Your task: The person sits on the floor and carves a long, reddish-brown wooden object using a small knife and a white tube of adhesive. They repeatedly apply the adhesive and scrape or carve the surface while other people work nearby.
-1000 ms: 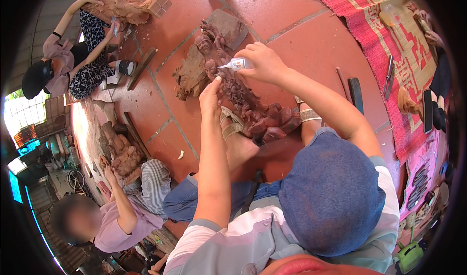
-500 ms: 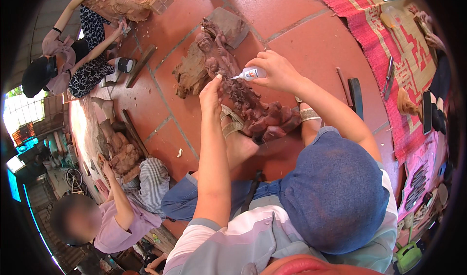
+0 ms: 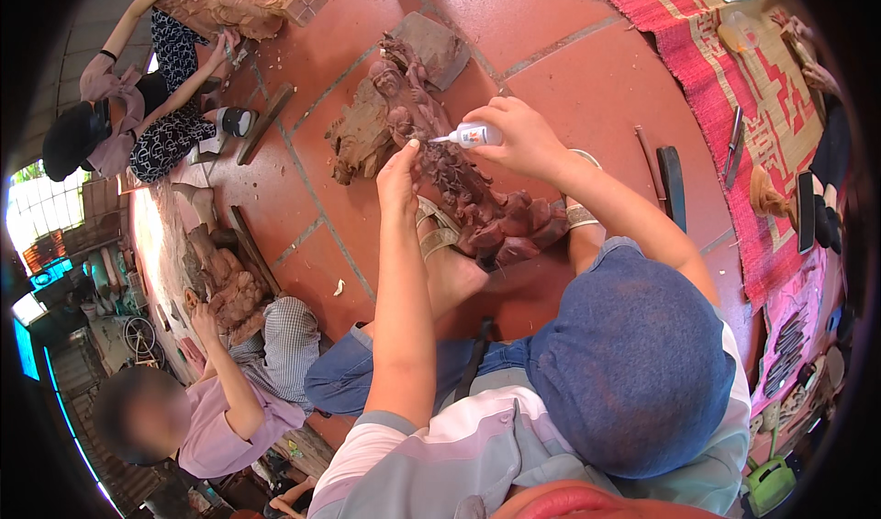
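Note:
A dark reddish-brown carved wooden statue (image 3: 431,124) lies on the tiled floor between my feet, its base of rounded lumps toward me. My left hand (image 3: 397,178) is closed at the statue's left edge, thumb uppermost against the wood; its other fingers are mostly hidden. In my right hand (image 3: 516,135) is a small white squeeze bottle (image 3: 475,135) with a thin nozzle, tilted sideways. The nozzle tip is at the middle of the carving, close beside my left thumb. Whether anything flows from it cannot be seen.
A rough wood chunk (image 3: 362,133) and a grey-brown block (image 3: 431,51) lie by the statue. At right are a dark bar (image 3: 673,189), a thin brown stick (image 3: 650,163) and a red patterned mat (image 3: 697,78). Two people at left handle other carvings (image 3: 234,280).
The bottle's nozzle has shifted slightly left, nearer my left thumb. My left hand and the statue stay nearly still.

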A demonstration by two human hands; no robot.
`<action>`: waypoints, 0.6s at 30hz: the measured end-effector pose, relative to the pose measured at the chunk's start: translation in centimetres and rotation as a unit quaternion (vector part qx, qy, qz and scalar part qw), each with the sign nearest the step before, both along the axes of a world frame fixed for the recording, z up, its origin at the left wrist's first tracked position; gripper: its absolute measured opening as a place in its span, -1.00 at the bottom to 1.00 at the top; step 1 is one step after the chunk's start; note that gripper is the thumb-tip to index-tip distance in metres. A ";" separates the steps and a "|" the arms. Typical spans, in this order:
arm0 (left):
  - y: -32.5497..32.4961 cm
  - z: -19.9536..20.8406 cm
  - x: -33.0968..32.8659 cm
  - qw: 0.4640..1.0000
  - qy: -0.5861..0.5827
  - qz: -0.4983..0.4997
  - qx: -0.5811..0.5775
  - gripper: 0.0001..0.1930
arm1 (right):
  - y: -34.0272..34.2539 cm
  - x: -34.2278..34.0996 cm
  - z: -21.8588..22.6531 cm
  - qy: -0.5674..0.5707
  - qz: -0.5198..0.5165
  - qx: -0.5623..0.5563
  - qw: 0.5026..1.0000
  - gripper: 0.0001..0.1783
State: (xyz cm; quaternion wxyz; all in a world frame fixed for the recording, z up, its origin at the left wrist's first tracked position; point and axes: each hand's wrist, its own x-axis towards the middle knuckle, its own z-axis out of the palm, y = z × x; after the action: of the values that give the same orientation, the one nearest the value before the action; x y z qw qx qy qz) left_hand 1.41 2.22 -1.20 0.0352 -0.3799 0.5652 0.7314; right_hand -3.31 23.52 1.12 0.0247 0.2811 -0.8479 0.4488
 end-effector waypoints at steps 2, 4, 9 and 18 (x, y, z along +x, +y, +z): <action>-0.3 -0.1 0.2 1.000 0.004 0.001 -0.001 -0.83 | 0.2 0.2 -0.3 -0.069 -0.024 -0.052 0.996 -0.67; -0.4 -0.1 0.5 1.000 -0.011 0.013 -0.009 -0.83 | 0.8 0.7 -0.2 -0.191 -0.039 -0.107 0.975 -0.65; 0.1 -0.3 -0.2 1.000 -0.001 0.001 0.006 -0.83 | 5.2 2.7 -5.3 -0.198 -0.167 -0.088 0.962 -0.55; 0.1 -0.3 -0.1 1.000 -0.003 0.003 0.005 -0.83 | 11.4 1.9 -8.8 -0.116 -0.310 -0.036 0.943 -0.47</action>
State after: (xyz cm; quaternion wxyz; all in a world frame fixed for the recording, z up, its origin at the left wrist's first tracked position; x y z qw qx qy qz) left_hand 1.28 2.33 -1.49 0.0368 -0.3838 0.5605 0.7329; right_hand -1.38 34.96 -7.70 0.0745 -0.0509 -0.8733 0.4788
